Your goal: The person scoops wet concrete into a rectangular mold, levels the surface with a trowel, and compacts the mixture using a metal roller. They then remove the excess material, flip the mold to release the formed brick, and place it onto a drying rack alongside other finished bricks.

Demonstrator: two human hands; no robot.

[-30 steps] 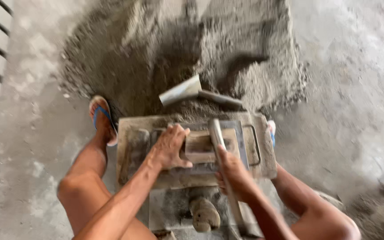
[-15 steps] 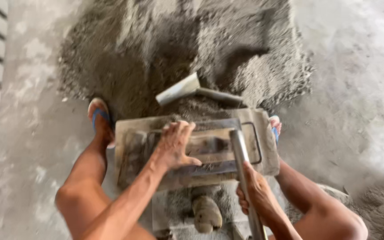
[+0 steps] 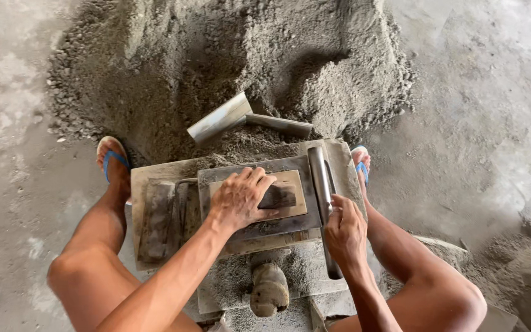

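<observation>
The metal lever [image 3: 321,184] now lies flat, right hand [image 3: 344,232] gripping it, left hand [image 3: 241,200] hiding the block [image 3: 281,195]

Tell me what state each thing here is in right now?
Left hand: pressed flat on the wooden block.
Right hand: gripping the metal lever.
Lever: lowered across the mould.
Scoop: lying on the sand pile.

A small yard or workshop for making cement blocks by hand. Rough grey concrete floor [image 3: 487,123], dusty and stained. A big heap of damp sand and cement mix [image 3: 228,61] at the far side. A metal scoop [image 3: 219,118] lying at its near edge. A dirty block mould [image 3: 247,203] on the floor, near centre.
</observation>
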